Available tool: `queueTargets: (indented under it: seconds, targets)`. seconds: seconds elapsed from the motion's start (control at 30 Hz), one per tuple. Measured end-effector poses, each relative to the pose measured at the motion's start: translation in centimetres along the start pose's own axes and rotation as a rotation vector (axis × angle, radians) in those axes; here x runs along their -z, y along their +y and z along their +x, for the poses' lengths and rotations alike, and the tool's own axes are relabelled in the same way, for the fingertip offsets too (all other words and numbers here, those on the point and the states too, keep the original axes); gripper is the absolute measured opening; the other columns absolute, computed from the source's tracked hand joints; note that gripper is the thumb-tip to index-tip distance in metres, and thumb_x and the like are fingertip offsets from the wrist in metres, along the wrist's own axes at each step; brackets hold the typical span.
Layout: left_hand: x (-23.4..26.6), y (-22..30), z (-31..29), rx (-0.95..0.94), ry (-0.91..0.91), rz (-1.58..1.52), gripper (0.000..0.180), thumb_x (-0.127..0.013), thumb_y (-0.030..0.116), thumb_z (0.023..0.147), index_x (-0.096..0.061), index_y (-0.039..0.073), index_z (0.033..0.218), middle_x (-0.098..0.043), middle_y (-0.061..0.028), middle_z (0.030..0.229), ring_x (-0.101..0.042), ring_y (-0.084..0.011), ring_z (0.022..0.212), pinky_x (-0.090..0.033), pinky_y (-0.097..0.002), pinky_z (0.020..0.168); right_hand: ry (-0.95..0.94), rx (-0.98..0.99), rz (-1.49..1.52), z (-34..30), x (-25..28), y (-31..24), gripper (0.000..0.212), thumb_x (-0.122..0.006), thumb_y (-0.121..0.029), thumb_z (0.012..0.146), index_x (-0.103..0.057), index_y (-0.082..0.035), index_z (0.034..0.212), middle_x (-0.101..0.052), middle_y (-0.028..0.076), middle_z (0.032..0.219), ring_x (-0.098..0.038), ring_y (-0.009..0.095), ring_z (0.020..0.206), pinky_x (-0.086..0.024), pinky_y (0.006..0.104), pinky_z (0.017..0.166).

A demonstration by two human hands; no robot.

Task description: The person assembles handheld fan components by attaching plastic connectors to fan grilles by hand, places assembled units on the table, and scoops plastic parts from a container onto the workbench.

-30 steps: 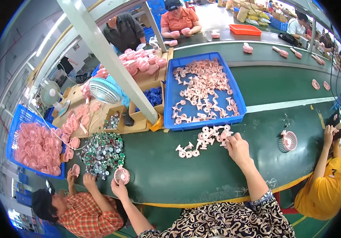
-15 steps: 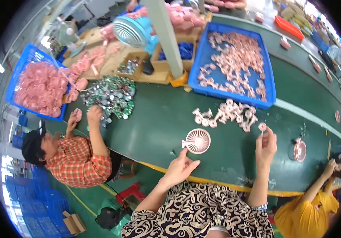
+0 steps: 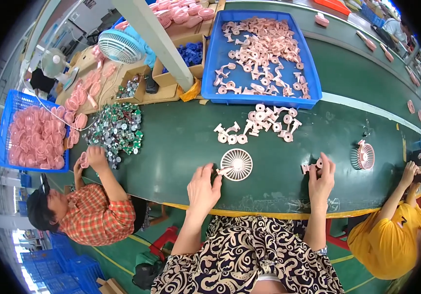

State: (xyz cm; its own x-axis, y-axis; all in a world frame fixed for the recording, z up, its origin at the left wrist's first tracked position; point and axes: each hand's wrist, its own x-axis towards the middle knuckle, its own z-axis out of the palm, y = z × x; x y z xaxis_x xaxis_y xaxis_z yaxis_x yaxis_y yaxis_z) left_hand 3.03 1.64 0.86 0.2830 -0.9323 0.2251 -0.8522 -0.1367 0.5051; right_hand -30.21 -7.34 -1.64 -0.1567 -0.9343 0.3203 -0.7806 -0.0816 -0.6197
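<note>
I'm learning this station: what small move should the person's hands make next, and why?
Probably bring the right hand, with the small pink part at its fingertips, left toward the round pink grille: the part is apart from the grille, while the left hand is already at the grille's stub.

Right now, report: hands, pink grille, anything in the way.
Left hand open beside round pink grille, contact unclear. Right hand holds small pink bracket. Grille on green table; bracket pile just beyond.
</note>
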Motion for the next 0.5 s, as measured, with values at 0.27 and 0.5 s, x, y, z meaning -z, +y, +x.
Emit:
queueTargets:
  seconds: [0.27,0.5]
  targets:
    - [-0.7,0.0,1.2,0.028,-0.026,-0.011,0.015,-0.071,0.018,0.094,-0.074,0.006,0.102,-0.073,-0.0123,0.083,-0.069,-0.0344,0.081,-0.054,-0.0452,0.072,-0.033,0.004,-0.018,0.4,0.9,1.9,0.028,-0.077,-0.007,0.088,-0.071,-0.004,0.116,-0.063,0.014,0.111,-0.068,0.029,0.082,-0.056,0.0397,0.075]
    - [-1.7,1.0,0.6,0.038,-0.083,-0.186,0.012,-0.073,0.016,0.092,-0.077,0.007,0.099,-0.072,-0.0116,0.075,-0.069,-0.0301,0.068,-0.052,-0.0405,0.064,-0.288,0.107,0.086,0.2,0.7,-3.4,0.029,-0.081,-0.010,0.085,-0.071,0.000,0.110,-0.066,0.013,0.092,-0.067,0.025,0.068,-0.055,0.0366,0.062]
